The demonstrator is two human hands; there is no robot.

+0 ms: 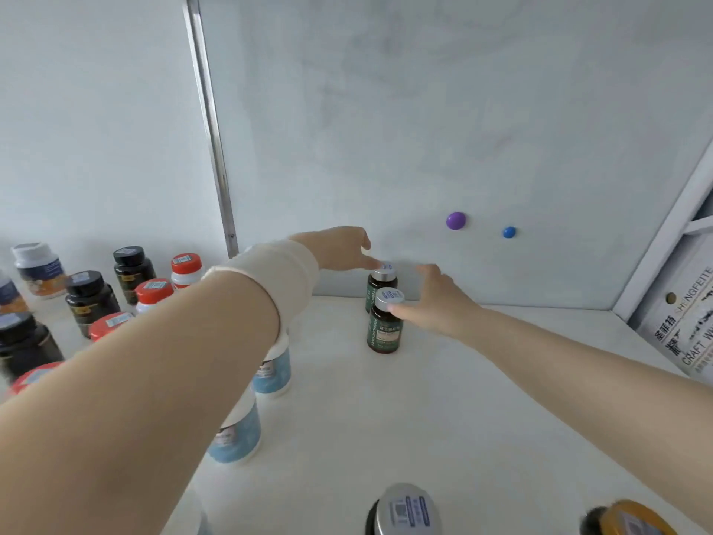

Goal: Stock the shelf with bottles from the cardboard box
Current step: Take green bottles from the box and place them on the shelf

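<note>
Both grips were open: the left hand (339,247) fingertip touched the rear bottle (377,288), the right hand (434,301) thumb the front bottle (384,332).

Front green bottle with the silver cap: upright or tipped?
Upright. The front green bottle stands on its base on the shelf, cap on top; the right hand touches the cap.

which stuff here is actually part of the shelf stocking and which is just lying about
Job: rear green-label bottle, left hand touching its cap; front green-label bottle, right hand thumb on its cap; shelf.
Lying about: purple magnet, blue magnet on the back panel.
</note>
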